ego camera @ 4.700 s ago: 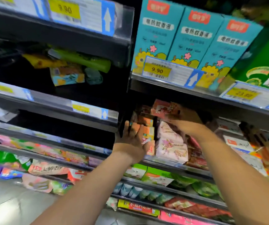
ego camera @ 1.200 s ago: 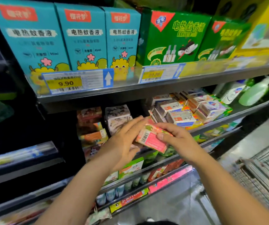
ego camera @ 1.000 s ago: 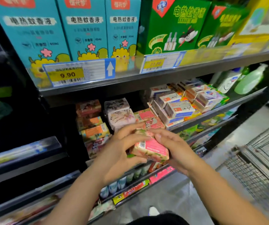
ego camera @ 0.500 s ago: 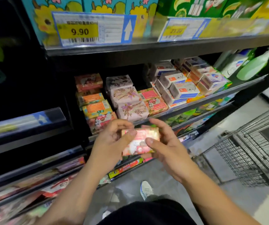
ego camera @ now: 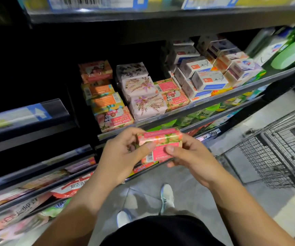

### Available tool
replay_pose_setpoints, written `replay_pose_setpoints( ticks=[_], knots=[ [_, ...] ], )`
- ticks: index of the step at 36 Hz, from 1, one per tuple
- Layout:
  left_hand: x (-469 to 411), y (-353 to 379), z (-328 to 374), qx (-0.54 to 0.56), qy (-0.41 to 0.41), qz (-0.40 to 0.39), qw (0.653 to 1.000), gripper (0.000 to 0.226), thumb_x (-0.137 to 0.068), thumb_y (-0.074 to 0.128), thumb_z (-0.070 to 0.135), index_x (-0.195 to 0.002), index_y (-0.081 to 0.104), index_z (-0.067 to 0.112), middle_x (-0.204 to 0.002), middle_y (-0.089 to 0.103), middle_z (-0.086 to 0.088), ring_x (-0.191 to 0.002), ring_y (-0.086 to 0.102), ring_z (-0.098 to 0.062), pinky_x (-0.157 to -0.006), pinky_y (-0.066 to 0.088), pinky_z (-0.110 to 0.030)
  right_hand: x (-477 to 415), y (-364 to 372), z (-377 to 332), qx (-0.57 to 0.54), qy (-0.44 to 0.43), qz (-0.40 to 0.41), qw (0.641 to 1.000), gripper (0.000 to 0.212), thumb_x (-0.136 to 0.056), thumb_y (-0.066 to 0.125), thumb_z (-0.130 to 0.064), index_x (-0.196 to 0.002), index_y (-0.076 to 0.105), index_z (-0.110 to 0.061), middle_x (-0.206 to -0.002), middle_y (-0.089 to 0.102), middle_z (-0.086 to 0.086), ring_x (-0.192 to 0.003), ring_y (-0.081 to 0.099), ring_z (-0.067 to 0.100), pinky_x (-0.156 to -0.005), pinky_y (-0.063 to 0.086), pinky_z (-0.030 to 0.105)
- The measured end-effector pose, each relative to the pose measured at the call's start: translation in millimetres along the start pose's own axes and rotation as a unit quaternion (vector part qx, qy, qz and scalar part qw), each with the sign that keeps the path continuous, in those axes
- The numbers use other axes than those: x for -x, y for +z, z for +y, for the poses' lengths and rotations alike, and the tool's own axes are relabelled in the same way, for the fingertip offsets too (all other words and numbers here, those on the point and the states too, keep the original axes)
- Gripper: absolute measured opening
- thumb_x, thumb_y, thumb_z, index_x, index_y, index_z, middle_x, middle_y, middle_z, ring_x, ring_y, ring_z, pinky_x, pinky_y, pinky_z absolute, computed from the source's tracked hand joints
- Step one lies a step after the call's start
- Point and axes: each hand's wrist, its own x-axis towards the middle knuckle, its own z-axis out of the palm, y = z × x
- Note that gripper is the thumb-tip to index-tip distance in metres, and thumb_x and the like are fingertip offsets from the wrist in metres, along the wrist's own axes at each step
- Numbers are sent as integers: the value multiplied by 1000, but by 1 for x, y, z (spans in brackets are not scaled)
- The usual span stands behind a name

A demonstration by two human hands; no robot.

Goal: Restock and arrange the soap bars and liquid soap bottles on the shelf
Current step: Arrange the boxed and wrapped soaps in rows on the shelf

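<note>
A pink, flower-printed soap bar (ego camera: 161, 141) is held in front of the shelf, below its front lip. My left hand (ego camera: 123, 155) grips its left end and my right hand (ego camera: 189, 155) pinches its right end, thumb on the pink label. On the soap shelf (ego camera: 205, 105) lie stacks of wrapped bars: orange and pink Goat Soap bars (ego camera: 113, 118) at the left, pale lavender-print bars (ego camera: 147, 105) in the middle, white boxed bars (ego camera: 209, 79) further right. Liquid soap bottles (ego camera: 290, 50), white and green, lie at the shelf's far right.
A wire shopping cart (ego camera: 276, 148) stands on the floor at the right. Lower shelves (ego camera: 36, 190) hold packets and green items. An upper shelf with price tags (ego camera: 97, 2) runs overhead. My feet in pale shoes (ego camera: 167, 196) are on the grey floor.
The bar came off the shelf in my right hand, my left hand joined it, and both lowered and turned it below the shelf lip. The view tilted downward.
</note>
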Motion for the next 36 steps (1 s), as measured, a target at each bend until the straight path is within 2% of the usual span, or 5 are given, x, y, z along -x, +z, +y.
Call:
replay_pose_setpoints(
  ticks=[8, 16, 23, 28, 36],
  knots=[
    [-2, 20, 18, 150, -88, 35, 984, 16, -88, 71, 16, -102, 65, 21, -111, 70, 4, -68, 65, -28, -49, 52, -35, -8, -4, -1, -55, -30, 32, 998, 54, -85, 72, -12, -133, 53, -29, -109, 64, 13, -84, 66, 27, -63, 58, 37],
    [-5, 42, 21, 142, -45, -130, 980, 78, -62, 92, 5, -125, 61, 39, -151, 41, 4, -116, 63, -14, -81, 55, -24, 2, -35, 1, -174, -38, -6, 984, 59, -72, 86, -20, -125, 61, -13, -99, 70, 13, -67, 69, 24, -55, 57, 27],
    [-20, 69, 42, 126, -82, -92, 984, 54, -68, 80, -3, -110, 63, 27, -92, 76, 5, -71, 67, -1, -59, 48, -12, 10, -89, -5, -188, -23, -78, 979, 77, -68, 66, 22, -138, 52, -8, -112, 67, 19, -72, 72, 27, -65, 61, 31],
    [-32, 98, 61, 143, -73, -46, 986, 35, -67, 74, 17, -101, 65, 19, -81, 74, 13, -68, 65, -1, -58, 51, -18, -4, -127, -29, -57, -67, -65, 994, 51, -61, 92, -33, -106, 73, -22, -89, 69, 7, -65, 67, 17, -59, 56, 27],
    [-61, 156, 91, 197, -112, -30, 974, 44, -67, 84, 24, -106, 65, 16, -71, 65, 0, -56, 51, -20, -46, 43, -25, -14, -178, -51, -25, -144, -19, 989, 37, -75, 76, -34, -94, 66, -4, -81, 59, 5, -76, 54, 12, -71, 46, 21]
  ],
)
